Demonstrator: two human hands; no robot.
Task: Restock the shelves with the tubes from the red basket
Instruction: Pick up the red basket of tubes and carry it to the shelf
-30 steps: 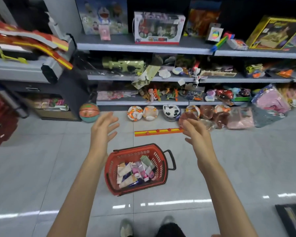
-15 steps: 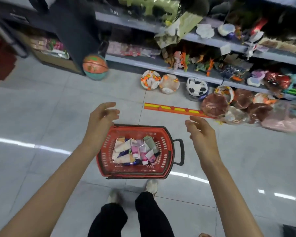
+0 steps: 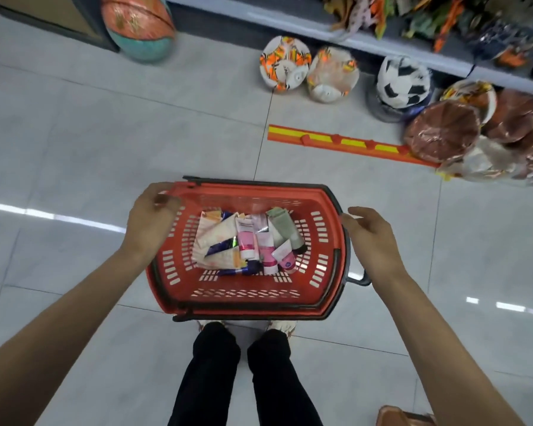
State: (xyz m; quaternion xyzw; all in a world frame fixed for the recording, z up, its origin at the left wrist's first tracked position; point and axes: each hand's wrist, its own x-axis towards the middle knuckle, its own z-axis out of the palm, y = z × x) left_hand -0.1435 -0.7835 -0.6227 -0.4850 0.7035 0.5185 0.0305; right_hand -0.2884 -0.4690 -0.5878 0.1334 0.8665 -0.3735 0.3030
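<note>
2 grips (image 3: 151,219) (image 3: 370,238) lower, beside red basket (image 3: 323,241)

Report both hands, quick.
Left hand: fingers curled at the rim of the red basket; grip cannot be told.
Right hand: open, holding nothing.

The red basket (image 3: 322,210), slotted plastic with a dark handle (image 3: 356,280) at one end, stands upright on the tiled floor (image 3: 74,133), and a jumble of pink, white, grey-green and dark blue tubes (image 3: 248,241) lies across its bottom.
</note>
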